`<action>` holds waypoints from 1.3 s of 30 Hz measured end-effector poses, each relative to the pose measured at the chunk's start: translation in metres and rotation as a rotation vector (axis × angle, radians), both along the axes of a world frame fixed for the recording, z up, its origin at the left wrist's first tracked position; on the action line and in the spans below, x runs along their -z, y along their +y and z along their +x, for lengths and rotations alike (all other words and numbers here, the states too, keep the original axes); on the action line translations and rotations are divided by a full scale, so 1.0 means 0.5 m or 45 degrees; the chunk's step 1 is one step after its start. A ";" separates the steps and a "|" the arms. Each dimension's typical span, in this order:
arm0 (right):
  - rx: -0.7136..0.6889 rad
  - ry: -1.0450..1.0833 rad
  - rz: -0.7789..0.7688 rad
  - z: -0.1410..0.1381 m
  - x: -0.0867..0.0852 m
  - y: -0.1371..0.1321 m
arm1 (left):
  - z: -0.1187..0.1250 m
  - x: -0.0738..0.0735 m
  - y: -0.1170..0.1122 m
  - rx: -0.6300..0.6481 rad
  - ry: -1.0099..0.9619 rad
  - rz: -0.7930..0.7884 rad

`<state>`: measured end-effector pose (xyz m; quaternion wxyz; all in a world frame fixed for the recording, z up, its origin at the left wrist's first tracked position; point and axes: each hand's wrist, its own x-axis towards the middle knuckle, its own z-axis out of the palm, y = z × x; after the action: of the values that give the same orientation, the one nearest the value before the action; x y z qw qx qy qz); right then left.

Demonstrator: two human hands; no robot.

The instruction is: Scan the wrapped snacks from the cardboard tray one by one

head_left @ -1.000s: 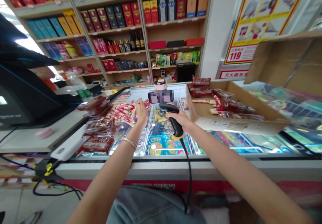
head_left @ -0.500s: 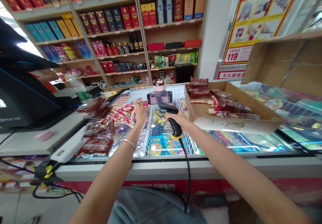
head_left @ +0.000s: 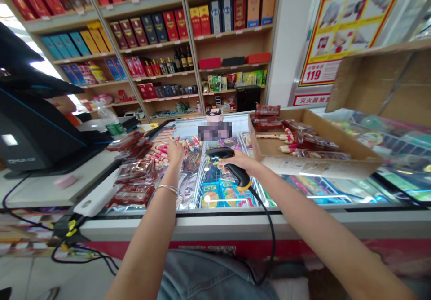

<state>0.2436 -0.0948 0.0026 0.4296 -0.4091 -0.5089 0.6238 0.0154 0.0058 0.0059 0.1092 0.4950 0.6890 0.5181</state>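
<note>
My right hand [head_left: 239, 160] is wrapped round a black barcode scanner [head_left: 238, 176] with a yellow-edged base. Its head points left above the glass-topped freezer [head_left: 269, 217], and its cable hangs down the front. My left hand [head_left: 175, 152], with a bracelet at the wrist, is at a pile of slim red-and-cream wrapped sticks [head_left: 156, 152]. Its fingers are bent, their tips hidden among the sticks; what they grip, if anything, I cannot make out. Dark red-brown plastic packs [head_left: 134, 172] are stacked left of that pile.
On the freezer's right stands an open cardboard box [head_left: 313, 169] with more packs and sticks. A cup-like pink object [head_left: 214, 116] is at the back behind a blurred patch. A water bottle [head_left: 112, 122] and a black terminal [head_left: 30, 134] stand left. Shelves of boxes rise behind.
My left hand has moved left and down, from beside the scanner's head to the stick pile. The scanner has tilted and shifted slightly, and its cable now bows to the right.
</note>
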 end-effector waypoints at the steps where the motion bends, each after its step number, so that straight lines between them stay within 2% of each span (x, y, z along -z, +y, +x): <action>1: -0.003 0.000 -0.002 0.000 0.001 0.000 | 0.001 0.002 -0.002 0.018 0.091 -0.004; 5: 0.020 0.007 -0.004 0.001 0.003 0.002 | 0.010 0.006 -0.021 -0.014 0.372 0.094; 10: 0.031 0.028 -0.007 0.002 0.006 0.004 | 0.011 0.012 -0.037 -0.143 0.514 0.132; 13: 0.030 0.026 -0.004 0.002 0.007 0.005 | 0.007 0.022 -0.036 -0.165 0.591 0.107; 21: 0.021 -0.043 -0.080 -0.002 -0.007 -0.003 | 0.004 0.034 -0.031 -0.091 0.574 0.034; 30: 0.086 -0.004 -0.054 -0.008 -0.005 -0.005 | 0.001 0.035 -0.024 -0.134 0.625 0.071; 32: 0.149 0.026 0.004 -0.003 -0.022 -0.013 | 0.003 0.029 -0.024 -0.121 0.676 0.079; 34: 0.220 0.077 0.090 0.019 -0.060 -0.031 | 0.009 0.021 -0.028 -0.105 0.725 0.113; 37: 0.411 0.140 0.229 0.095 -0.145 -0.071 | 0.027 0.004 -0.044 -0.064 0.771 0.191; 39: 0.580 0.101 0.282 0.168 -0.201 -0.098 | 0.049 -0.010 -0.060 0.056 0.827 0.278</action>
<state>0.3276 -0.1439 0.1031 0.6208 -0.4390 -0.4515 0.4670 0.0399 -0.0243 0.0107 -0.1586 0.6576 0.6174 0.4016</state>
